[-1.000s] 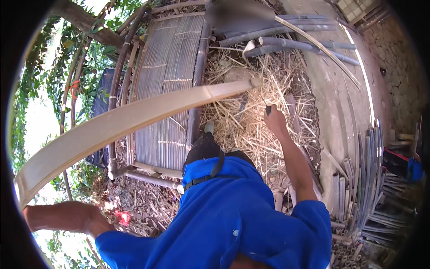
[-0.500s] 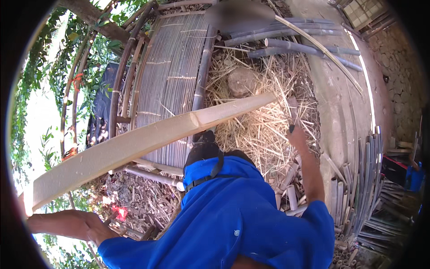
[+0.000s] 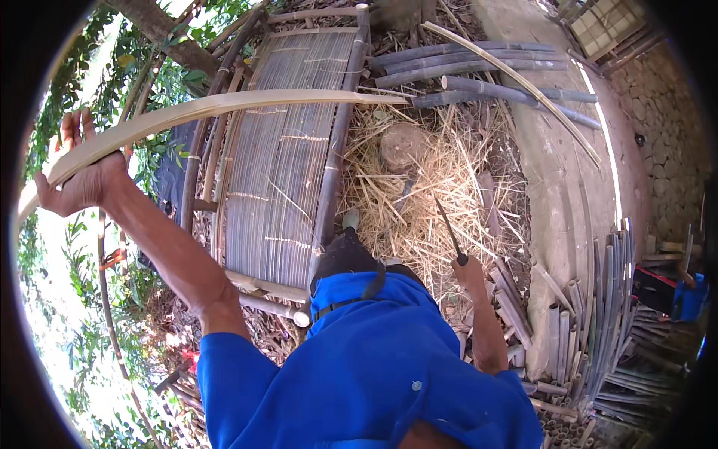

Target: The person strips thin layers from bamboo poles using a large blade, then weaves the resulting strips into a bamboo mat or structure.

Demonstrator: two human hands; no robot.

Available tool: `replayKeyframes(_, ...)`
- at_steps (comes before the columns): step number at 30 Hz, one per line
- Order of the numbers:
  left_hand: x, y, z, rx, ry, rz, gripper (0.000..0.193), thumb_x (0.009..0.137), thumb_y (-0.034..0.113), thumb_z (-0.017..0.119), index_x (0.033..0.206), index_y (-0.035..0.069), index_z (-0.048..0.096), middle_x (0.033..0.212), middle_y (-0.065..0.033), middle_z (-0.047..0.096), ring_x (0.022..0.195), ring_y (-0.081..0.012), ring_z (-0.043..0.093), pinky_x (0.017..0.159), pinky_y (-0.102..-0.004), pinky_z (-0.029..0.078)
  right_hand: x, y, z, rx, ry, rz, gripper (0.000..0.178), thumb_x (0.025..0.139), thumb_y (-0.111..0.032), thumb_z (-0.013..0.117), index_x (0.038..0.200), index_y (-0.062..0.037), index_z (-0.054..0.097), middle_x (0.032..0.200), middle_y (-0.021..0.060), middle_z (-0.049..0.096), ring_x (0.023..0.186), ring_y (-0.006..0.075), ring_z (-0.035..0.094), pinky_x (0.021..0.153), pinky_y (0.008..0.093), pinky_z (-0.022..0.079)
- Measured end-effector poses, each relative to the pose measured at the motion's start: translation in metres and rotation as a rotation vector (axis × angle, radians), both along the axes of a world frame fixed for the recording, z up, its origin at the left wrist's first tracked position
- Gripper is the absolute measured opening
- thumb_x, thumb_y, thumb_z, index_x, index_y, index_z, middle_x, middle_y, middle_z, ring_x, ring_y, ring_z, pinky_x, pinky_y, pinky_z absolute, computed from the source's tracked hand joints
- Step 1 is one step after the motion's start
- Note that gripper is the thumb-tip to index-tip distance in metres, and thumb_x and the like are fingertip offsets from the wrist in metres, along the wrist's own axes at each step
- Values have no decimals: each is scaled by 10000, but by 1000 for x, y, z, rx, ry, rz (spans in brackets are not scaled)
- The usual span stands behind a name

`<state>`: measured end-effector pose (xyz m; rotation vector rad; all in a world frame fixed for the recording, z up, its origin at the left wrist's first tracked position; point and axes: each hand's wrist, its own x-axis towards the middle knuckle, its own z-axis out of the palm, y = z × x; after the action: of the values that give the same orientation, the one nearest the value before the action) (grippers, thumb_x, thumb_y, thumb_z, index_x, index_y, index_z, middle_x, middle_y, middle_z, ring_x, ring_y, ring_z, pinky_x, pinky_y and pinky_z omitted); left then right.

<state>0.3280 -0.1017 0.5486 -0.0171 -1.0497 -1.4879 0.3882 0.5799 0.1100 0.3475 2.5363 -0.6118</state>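
Observation:
My left hand (image 3: 88, 178) is raised at the far left, under a long pale split bamboo strip (image 3: 217, 102). The strip lies across the palm, with fingers stretched out on one side and the thumb on the other. It bows rightward over the bamboo bench, and its thin far end reaches above the straw near the dark poles. My right hand (image 3: 470, 274) is closed round the dark handle of a long knife (image 3: 449, 227). The blade points away and slightly left above the straw, apart from the strip.
A slatted bamboo bench (image 3: 277, 165) stands left of centre. Beyond my feet, a round wood block (image 3: 402, 146) sits among straw and shavings (image 3: 441, 187). Dark bamboo poles (image 3: 479, 56) lie at the back. Cut bamboo lengths (image 3: 609, 299) lean and lie at the right.
My left hand has risen and moved away from me, carrying the strip higher in view. The knife has shifted left and nearer to me, and its blade has turned leftward.

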Motion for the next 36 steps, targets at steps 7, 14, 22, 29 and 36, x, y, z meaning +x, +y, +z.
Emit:
replayKeyframes(7, -19, 66, 28, -206, 11, 194, 620, 820, 494, 588, 1073, -65, 500, 694, -195, 580, 665, -334, 631, 653, -469, 536, 19, -18, 27, -39, 48, -123, 455, 784, -389, 733, 939, 37, 687, 842, 238, 710, 828, 407, 701, 773, 473, 540)
replayKeyframes(14, 17, 95, 40, -153, 62, -15, 635, 764, 661, 574, 759, 29, 516, 548, -97, 447, 436, -199, 435, 418, -333, 404, 16, -9, -5, -69, -31, -82, 518, 795, -409, 738, 1019, 55, 683, 965, 297, 694, 938, 437, 684, 831, 482, 531)
replayKeyframes(22, 37, 120, 72, -500, 108, -432, 457, 910, 540, 502, 765, 107, 510, 592, -49, 426, 522, -215, 482, 525, -325, 481, 1, -19, 38, -89, 151, -57, 449, 802, -378, 736, 1006, 19, 687, 935, 252, 705, 890, 414, 688, 808, 471, 530)
replayKeyframes(29, -35, 164, -38, -421, 260, -755, 550, 929, 435, 343, 899, -55, 593, 804, -155, 590, 717, -272, 570, 589, -366, 478, -44, -71, 110, -289, 144, -96, 429, 852, -346, 728, 1047, 26, 643, 803, 161, 669, 752, 269, 676, 718, 404, 534)
replayKeyframes(36, 35, 236, -44, -139, -220, -533, 444, 1037, 415, 445, 1221, 17, 513, 1061, -160, 585, 900, -264, 634, 612, -379, 511, -75, -144, 217, -681, 385, 25, 445, 934, -358, 699, 1133, 23, 585, 759, 72, 621, 636, 132, 556, 586, 300, 465)
